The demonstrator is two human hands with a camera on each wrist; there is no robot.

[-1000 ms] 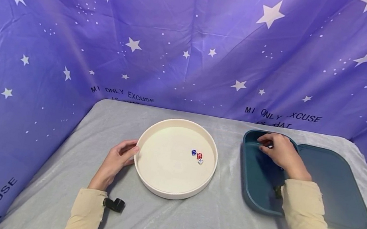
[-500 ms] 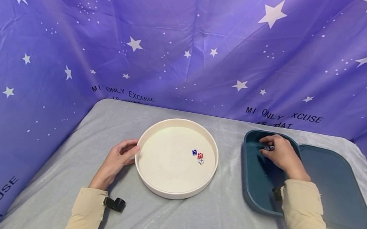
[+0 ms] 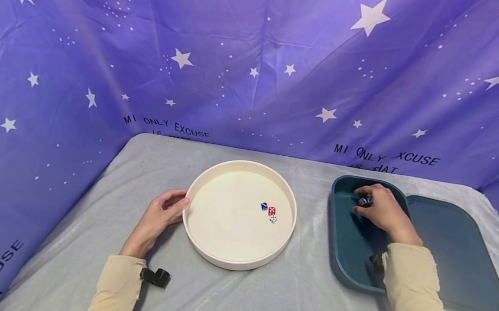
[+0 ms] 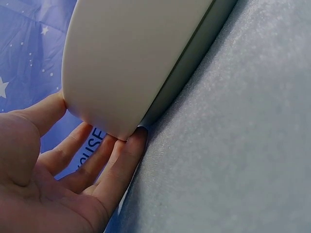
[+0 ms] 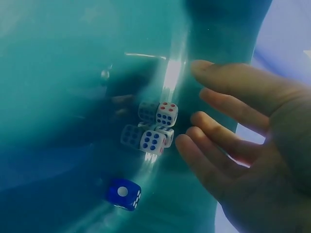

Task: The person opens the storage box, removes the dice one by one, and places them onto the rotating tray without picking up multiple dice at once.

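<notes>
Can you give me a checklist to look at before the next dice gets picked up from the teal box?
1. Cream tray steadied: ok. The left grip holds its edge.
2. Teal box open on top: ok. The flat teal piece lies beside it.
3. Right grip near dice: ok. It is inside the box, close to the white dice.
4. Die pinched: not ok. The right grip has none between thumb and fingertips.
5. Number of dice in the box: cannot tell. They overlap, and the shiny wall mirrors them.
</notes>
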